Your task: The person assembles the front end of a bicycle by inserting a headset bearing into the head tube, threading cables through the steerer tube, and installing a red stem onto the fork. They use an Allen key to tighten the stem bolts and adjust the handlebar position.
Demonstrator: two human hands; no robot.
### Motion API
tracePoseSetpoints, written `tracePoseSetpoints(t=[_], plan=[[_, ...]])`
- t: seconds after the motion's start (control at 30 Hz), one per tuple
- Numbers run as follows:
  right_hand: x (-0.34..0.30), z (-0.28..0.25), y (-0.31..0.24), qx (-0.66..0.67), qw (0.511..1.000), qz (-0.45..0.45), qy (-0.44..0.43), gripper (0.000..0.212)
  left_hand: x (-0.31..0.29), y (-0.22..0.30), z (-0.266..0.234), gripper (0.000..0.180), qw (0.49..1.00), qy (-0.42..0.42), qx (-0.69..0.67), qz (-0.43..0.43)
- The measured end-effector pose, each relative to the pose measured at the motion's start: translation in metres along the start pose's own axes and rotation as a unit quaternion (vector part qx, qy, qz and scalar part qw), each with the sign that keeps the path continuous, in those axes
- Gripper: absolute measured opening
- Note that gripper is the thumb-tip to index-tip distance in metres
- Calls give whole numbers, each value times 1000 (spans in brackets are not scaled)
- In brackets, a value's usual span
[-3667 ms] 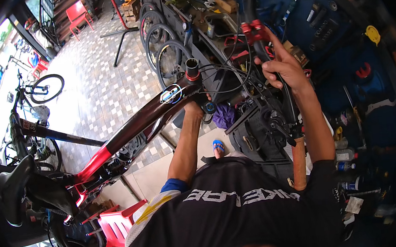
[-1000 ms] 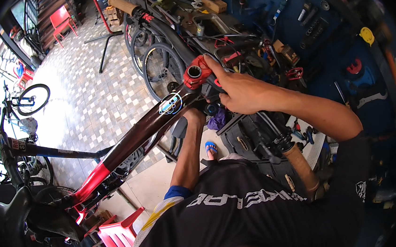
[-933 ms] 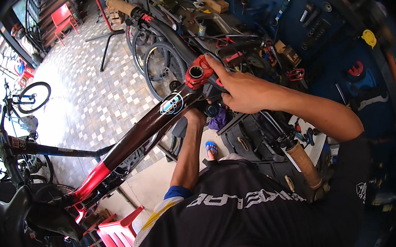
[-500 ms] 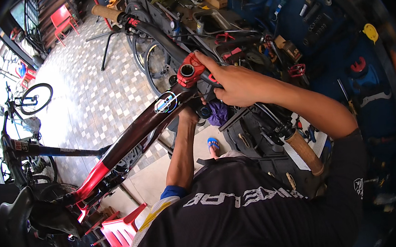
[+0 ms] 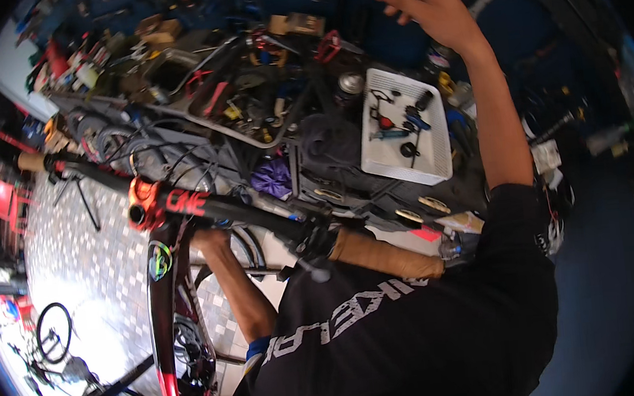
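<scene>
From my remote post I see the handlebar (image 5: 247, 213) crossing the bicycle frame's (image 5: 163, 309) upper end, at its red stem (image 5: 147, 199). My right hand (image 5: 425, 9) is raised well apart from it, grip released, fingers loosely curled. My left hand (image 5: 209, 239) is just below the stem, fingers hidden; I cannot tell its grip. With 1 hand away, I'd steady the frame and guard against the bar swinging.

The frame (image 5: 161, 306) gleams glossy, near left; the handlebar (image 5: 241, 211) looks matt; far right, the basket (image 5: 388, 154) is plastic!
</scene>
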State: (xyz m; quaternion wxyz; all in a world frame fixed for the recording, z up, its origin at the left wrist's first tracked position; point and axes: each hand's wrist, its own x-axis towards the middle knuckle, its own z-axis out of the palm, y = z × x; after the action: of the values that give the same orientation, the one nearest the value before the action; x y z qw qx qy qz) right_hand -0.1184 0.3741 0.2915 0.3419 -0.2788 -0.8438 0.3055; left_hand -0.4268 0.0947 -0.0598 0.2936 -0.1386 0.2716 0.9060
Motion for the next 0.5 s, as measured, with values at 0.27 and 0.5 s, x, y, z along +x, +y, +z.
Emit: tracePoseSetpoints(t=[0.27, 0.5], plan=[[-130, -55, 226, -179, 963, 184, 82, 32, 16, 0, -23, 53, 984, -168, -48, -24], [-158, 33, 307, -284, 940, 153, -108, 42, 33, -4, -38, 50, 981, -190, -19, -26]])
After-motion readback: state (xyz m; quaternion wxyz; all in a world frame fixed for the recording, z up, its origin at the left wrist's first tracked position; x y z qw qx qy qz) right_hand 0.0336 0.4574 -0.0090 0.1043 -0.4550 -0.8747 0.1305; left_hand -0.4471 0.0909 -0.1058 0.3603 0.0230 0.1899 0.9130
